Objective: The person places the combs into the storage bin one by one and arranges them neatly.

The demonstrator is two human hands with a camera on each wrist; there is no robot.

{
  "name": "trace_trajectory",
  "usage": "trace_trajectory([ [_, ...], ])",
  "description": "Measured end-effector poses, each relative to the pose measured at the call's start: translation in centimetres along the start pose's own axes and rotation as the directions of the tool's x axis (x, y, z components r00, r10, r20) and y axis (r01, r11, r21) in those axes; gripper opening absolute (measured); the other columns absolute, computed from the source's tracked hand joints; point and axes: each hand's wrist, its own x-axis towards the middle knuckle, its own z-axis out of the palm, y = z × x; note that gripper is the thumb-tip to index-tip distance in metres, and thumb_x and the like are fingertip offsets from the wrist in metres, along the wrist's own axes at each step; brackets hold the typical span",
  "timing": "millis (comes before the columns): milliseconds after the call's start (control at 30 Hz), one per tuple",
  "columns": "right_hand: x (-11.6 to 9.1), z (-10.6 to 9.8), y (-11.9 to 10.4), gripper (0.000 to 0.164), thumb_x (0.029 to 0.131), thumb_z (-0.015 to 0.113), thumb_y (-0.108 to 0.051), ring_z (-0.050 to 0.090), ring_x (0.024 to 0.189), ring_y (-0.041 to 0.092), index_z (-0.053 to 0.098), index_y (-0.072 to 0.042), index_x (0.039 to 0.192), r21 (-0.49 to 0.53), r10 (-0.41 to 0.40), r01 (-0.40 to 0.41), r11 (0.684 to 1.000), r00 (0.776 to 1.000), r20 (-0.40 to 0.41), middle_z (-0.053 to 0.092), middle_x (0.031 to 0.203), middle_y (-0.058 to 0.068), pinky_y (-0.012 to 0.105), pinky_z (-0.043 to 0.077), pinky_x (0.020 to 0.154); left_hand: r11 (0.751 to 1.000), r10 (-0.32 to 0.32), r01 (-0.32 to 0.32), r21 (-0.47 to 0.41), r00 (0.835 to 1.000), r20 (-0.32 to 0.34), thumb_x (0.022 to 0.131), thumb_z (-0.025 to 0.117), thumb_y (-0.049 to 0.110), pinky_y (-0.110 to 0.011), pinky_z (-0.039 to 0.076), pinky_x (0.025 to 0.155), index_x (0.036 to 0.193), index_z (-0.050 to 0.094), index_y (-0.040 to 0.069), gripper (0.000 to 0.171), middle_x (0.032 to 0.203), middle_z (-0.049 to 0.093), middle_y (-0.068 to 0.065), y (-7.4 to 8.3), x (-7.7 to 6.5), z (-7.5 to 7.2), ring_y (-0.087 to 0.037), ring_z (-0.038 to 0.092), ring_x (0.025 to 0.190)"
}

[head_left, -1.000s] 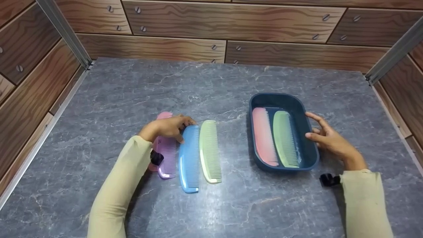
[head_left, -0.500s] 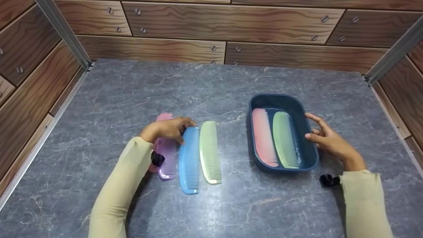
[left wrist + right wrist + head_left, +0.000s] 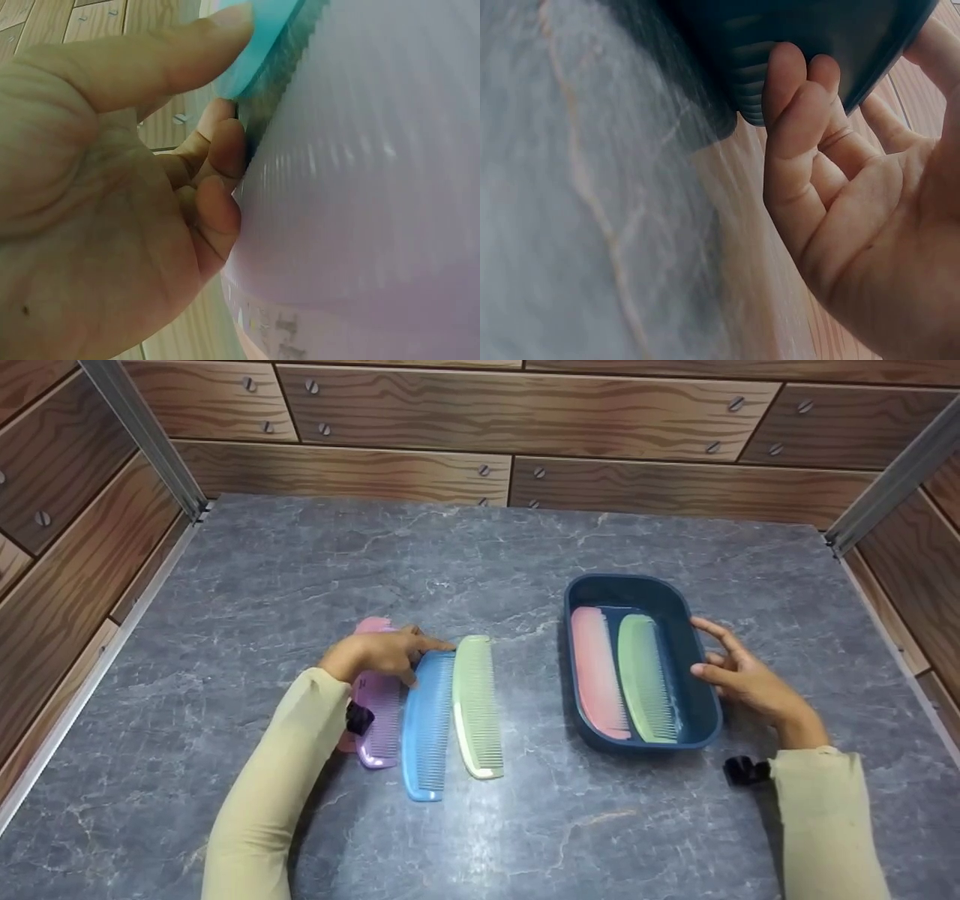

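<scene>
Three combs lie side by side near my left hand [image 3: 386, 652]: a purple comb [image 3: 381, 720], a blue comb [image 3: 427, 727] and a pale green comb [image 3: 478, 705]. That hand pinches the blue comb's far end, thumb on its left edge and index finger stretched across the top to the pale green comb. Its other fingers are curled in the left wrist view, beside the purple comb. Fingertips of my right hand [image 3: 757, 682] rest against the right side of a dark blue tray [image 3: 694, 712]. Inside lie a pink comb [image 3: 598, 675] and a green comb [image 3: 646, 679].
A pink comb [image 3: 373, 624] lies partly hidden under the purple one. The grey marbled tabletop [image 3: 540, 825] carries everything. Wood-patterned walls [image 3: 420, 472] stand at the back and both sides, with metal posts [image 3: 150, 442] at the back corners.
My left index finger has stretched out to the right over the blue comb's top. The blue comb's near end has swung slightly left. The right hand and the tray stay in place.
</scene>
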Motion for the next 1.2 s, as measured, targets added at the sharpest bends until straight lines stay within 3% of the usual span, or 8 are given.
trace_trajectory([
  [167,0.0,0.0,0.1,0.067,0.099,0.047,-0.001,0.067,0.09,0.011,0.015,-0.026,0.153,0.019,0.001,-0.001,1.0,1.0,0.0,0.064,0.11,0.001,0.029,0.058,0.073,1.0,-0.008,0.008,0.027,1.0,0.004,0.085,0.067,0.001,-0.051,0.033,0.111,0.149,0.036,0.032,0.078,0.148,0.029,-0.022,0.2,0.0,-0.1,-0.035,0.039,0.131],
  [400,0.0,0.0,0.2,0.067,0.099,0.047,0.0,0.067,0.089,0.01,0.017,-0.026,0.152,0.016,-0.005,0.005,1.0,1.0,-0.005,0.065,0.109,0.0,0.028,0.057,0.071,0.999,-0.02,0.019,-0.031,0.999,-0.037,0.081,0.069,-0.003,-0.052,0.029,0.114,0.143,0.043,0.026,0.073,0.148,0.032,-0.02,0.1,0.1,-0.1,-0.037,0.034,0.136],
  [733,0.0,0.0,0.2,0.068,0.099,0.047,0.0,0.067,0.093,0.011,0.015,-0.025,0.154,0.001,-0.018,0.018,1.0,1.0,-0.002,0.063,0.116,0.001,0.03,0.058,0.072,0.996,0.058,-0.065,-0.055,0.991,-0.119,0.079,0.073,-0.002,-0.046,0.037,0.107,0.136,0.045,0.011,0.065,0.133,0.042,-0.017,-0.8,-0.1,0.1,-0.031,0.042,0.12],
  [967,-0.1,0.0,0.2,0.068,0.098,0.046,0.0,0.067,0.093,0.011,0.016,-0.025,0.153,0.015,-0.019,0.019,1.0,1.0,-0.001,0.064,0.116,0.0,0.03,0.058,0.072,0.992,0.065,-0.077,-0.101,0.991,-0.116,0.079,0.073,-0.002,-0.046,0.037,0.107,0.135,0.044,0.009,0.064,0.13,0.044,-0.018,-0.8,0.0,0.2,-0.031,0.043,0.119],
  [1200,-0.1,0.0,0.1,0.068,0.099,0.047,-0.001,0.068,0.096,0.013,0.015,-0.025,0.153,0.019,-0.004,0.004,1.0,1.0,-0.001,0.063,0.121,-0.001,0.031,0.058,0.074,0.979,0.061,-0.078,-0.186,0.994,-0.094,0.081,0.072,-0.001,-0.046,0.03,0.114,0.134,0.035,0.008,0.065,0.132,0.043,-0.022,-0.8,0.2,0.3,-0.033,0.04,0.125],
])
